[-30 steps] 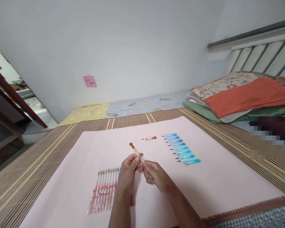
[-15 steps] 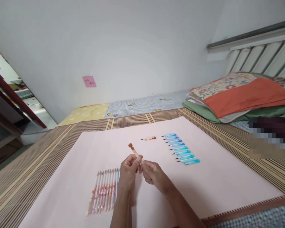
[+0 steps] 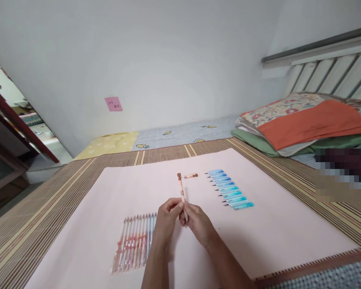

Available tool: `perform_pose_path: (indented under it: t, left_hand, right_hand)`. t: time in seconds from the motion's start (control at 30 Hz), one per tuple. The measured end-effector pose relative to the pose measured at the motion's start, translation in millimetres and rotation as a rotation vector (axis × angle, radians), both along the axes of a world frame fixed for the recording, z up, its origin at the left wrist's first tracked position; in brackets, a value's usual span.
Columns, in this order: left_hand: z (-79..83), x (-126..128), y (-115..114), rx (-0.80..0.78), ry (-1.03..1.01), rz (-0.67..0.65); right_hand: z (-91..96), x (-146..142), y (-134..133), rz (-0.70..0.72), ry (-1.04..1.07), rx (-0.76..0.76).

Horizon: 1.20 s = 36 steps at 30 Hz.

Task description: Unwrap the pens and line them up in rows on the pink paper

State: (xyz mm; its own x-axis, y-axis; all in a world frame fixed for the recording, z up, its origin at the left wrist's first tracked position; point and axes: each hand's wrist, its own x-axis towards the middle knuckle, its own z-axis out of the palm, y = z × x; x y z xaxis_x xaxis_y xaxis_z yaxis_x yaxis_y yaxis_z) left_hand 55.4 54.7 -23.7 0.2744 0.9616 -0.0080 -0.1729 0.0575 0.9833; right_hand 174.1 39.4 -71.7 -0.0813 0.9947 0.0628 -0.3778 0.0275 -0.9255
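One brown-topped pen (image 3: 181,188) is held up over the pink sheet (image 3: 108,192) by two hands. It is pinched near its lower part by the left hand (image 3: 168,214), and it is gripped there by the closed fingers of the right hand (image 3: 197,222) too. Parts of the pen are covered by the fingers, and its low white end is seen poking out below. One more brown pen (image 3: 191,176) is laid on the sheet just past it, with its thin tip hidden behind the held pen's top. To the right, eight blue pens (image 3: 230,188) can be counted in a slanted row, with dark tips pointed left. To the left, about eleven long thin pens (image 3: 134,241) are set side by side; the last ones are partly covered by the left hand and arm, so the count cannot be sure. One pink note (image 3: 113,104) is stuck on the wall (image 3: 180,60), but its writing is too small to be read. At the right edge, something is blurred into squares.
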Motion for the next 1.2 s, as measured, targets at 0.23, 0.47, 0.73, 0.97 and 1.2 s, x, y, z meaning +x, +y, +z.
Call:
perform_pose_path:
  t: [0.23,0.47,0.73,0.97,1.2]
  left_hand:
    - [-7.0,0,3,0.013,-0.038,0.053]
    - [-5.9,11,-2,0.142,0.225,0.161]
    - [-3.0,15,-8,0.166,0.221,0.086]
    - [-3.9,17,-9,-0.021,0.029,-0.038]
    - [-9.8,19,-6,-0.086,0.018,0.032]
  right_hand:
    - [12.3,9,-1,-0.002,-0.266,0.022]
    - [21.7,28,10,-0.363,-0.250,0.002]
    - [31.6,33,2,-0.311,-0.163,0.023]
    - [23.2,44,6,-0.283,-0.133,0.016]
    - [21.9,44,7,-0.346,-0.145,0.013]
